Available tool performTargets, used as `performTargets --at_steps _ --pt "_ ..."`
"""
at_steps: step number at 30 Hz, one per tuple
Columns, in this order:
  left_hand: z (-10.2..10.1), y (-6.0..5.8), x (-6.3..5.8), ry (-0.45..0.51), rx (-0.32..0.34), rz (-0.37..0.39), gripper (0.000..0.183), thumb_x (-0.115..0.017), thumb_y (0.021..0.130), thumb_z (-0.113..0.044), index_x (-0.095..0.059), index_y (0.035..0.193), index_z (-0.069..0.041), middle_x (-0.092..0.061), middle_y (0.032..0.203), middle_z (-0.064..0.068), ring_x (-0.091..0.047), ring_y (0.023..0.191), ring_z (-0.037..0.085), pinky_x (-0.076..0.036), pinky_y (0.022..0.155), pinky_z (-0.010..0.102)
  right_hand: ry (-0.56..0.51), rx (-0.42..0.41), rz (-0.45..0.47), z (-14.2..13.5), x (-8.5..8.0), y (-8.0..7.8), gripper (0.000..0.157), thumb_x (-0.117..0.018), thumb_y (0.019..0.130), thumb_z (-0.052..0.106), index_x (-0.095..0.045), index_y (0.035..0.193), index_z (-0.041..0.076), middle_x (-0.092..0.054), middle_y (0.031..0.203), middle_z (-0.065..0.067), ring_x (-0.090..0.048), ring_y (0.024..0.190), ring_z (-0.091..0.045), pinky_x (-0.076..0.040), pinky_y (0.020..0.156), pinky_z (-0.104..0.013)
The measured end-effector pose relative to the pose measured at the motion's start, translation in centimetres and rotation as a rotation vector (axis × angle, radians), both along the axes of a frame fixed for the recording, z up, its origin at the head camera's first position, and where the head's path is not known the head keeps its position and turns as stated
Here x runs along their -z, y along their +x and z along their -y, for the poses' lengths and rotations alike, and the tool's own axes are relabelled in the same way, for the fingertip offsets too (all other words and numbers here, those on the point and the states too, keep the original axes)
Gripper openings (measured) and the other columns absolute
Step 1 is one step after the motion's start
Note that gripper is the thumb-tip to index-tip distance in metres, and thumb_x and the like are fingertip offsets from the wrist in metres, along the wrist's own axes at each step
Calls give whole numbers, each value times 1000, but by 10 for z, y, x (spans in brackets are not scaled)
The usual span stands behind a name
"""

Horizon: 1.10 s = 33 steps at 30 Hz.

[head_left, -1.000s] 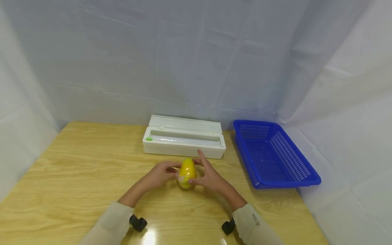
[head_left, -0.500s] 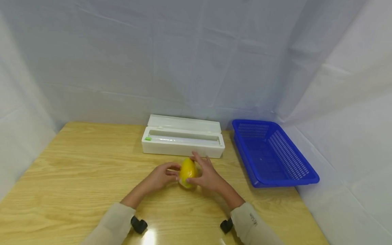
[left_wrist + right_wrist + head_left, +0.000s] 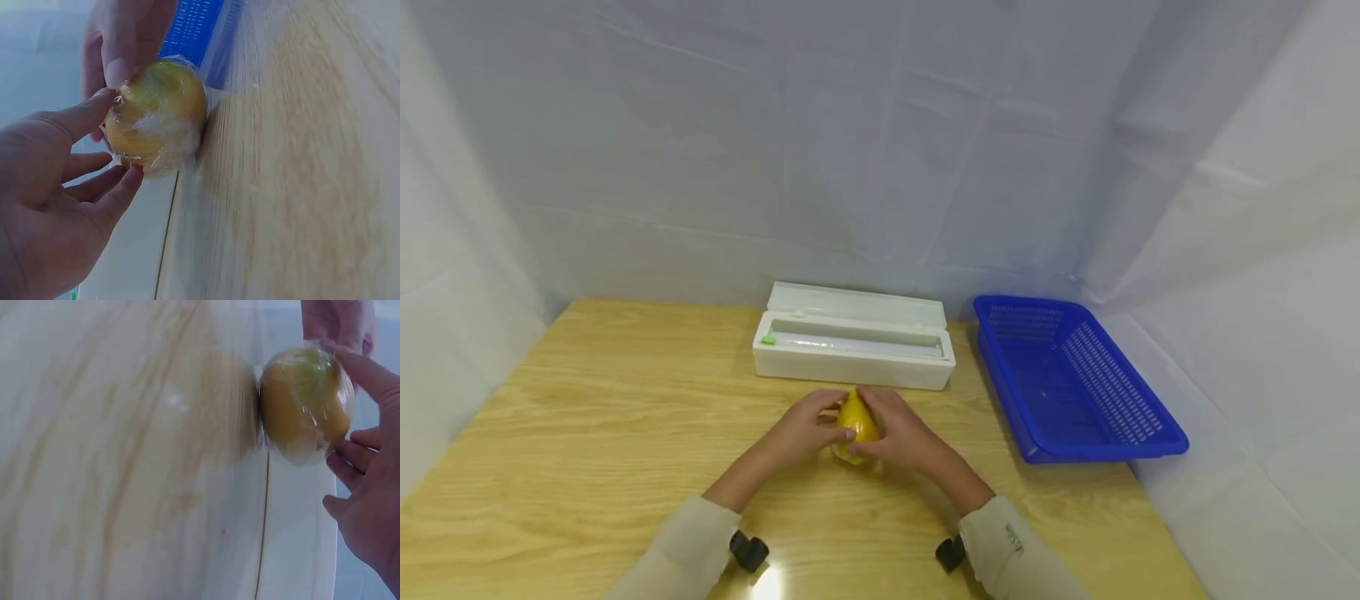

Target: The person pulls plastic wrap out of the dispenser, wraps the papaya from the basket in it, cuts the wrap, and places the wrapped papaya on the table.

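A yellow fruit (image 3: 856, 423) with a greenish patch, possibly a mango, rests on the wooden table in front of me. Clear cling film wraps it, bunched and wrinkled on the side seen in the left wrist view (image 3: 164, 119). My left hand (image 3: 808, 427) holds its left side with the thumb and fingertips. From the right, my right hand (image 3: 904, 429) grips it, fingers over the top and thumb at the near side. In the right wrist view the fruit (image 3: 305, 409) looks smooth under shiny film. Both hands hide parts of its sides.
Behind the hands stands a white cling film box (image 3: 850, 362), its lid raised, with a roll inside and a green slider (image 3: 768, 340) at the left. A blue plastic basket (image 3: 1037, 446) sits at the right edge of the table (image 3: 587, 417). White sheeting encloses the back and sides.
The fruit has turned and tilted slightly between my hands. My right fingers have come down from a raised pose onto its top, and the hands have drawn closer together.
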State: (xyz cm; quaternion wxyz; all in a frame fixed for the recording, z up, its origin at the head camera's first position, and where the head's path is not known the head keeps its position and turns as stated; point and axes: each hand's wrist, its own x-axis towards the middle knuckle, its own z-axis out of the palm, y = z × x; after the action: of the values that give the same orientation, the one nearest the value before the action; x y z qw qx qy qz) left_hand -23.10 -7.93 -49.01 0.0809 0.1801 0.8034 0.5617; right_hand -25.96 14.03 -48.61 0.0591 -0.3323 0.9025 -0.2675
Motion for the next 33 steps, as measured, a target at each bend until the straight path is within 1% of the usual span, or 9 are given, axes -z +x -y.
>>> performTargets --at_steps 3,6,10,13,16,19,25,29,33 --pt "3 2 2 6 -21 2 63 -75 93 -18 -47 146 2 -44 149 23 -53 132 41 -49 107 46 -46 36 103 -5 0 0 96 -77 87 48 -27 160 11 -32 163 -11 -29 150 -33 -30 120 -56" --pt "7 2 4 5 -21 26 67 -75 93 -20 -44 148 1 -39 153 23 -52 132 44 -51 105 46 -81 66 210 -11 1 0 99 -79 86 47 -24 161 14 -29 165 -9 -27 152 -32 -27 121 -56" --pt "12 0 7 16 8 50 70 -73 93 -22 -40 151 -1 -33 157 23 -49 135 45 -51 104 45 -117 51 318 -15 3 0 98 -78 86 46 -23 161 16 -31 164 -6 -35 148 -30 -34 119 -50" --pt "12 -1 9 26 62 32 69 -71 95 -23 -39 153 -1 -33 158 24 -45 138 46 -49 107 48 -126 77 319 -17 4 1 97 -78 84 50 -27 160 18 -35 162 -3 -42 144 -31 -41 115 -49" --pt "9 -3 11 29 116 16 70 -70 96 -25 -37 154 -2 -35 158 23 -43 140 46 -47 108 51 -125 111 289 -21 3 1 98 -79 82 53 -31 159 18 -37 161 -3 -44 142 -32 -42 114 -50" --pt "6 -3 12 40 149 27 74 -70 96 -24 -33 155 -1 -34 159 23 -43 140 45 -47 108 49 -115 95 267 -24 3 -1 94 -79 83 52 -33 158 20 -38 161 -2 -44 142 -30 -41 114 -51" --pt "3 -2 17 72 138 73 79 -73 94 -18 -28 156 4 -30 159 26 -44 140 43 -49 107 38 -82 55 253 -29 8 -3 88 -74 87 54 -33 158 26 -37 161 -1 -40 145 -25 -38 116 -50" --pt "4 -2 20 60 132 85 80 -72 95 -22 -27 155 6 -30 159 28 -44 140 42 -48 108 38 -61 56 268 -30 7 -2 89 -71 88 58 -29 160 25 -33 163 -3 -34 149 -27 -34 119 -52" --pt "5 -2 20 53 160 87 81 -70 96 -24 -25 156 6 -30 160 27 -43 142 42 -46 110 41 -40 69 280 -29 5 -1 90 -69 88 60 -28 160 24 -31 164 -4 -27 151 -32 -27 121 -57"
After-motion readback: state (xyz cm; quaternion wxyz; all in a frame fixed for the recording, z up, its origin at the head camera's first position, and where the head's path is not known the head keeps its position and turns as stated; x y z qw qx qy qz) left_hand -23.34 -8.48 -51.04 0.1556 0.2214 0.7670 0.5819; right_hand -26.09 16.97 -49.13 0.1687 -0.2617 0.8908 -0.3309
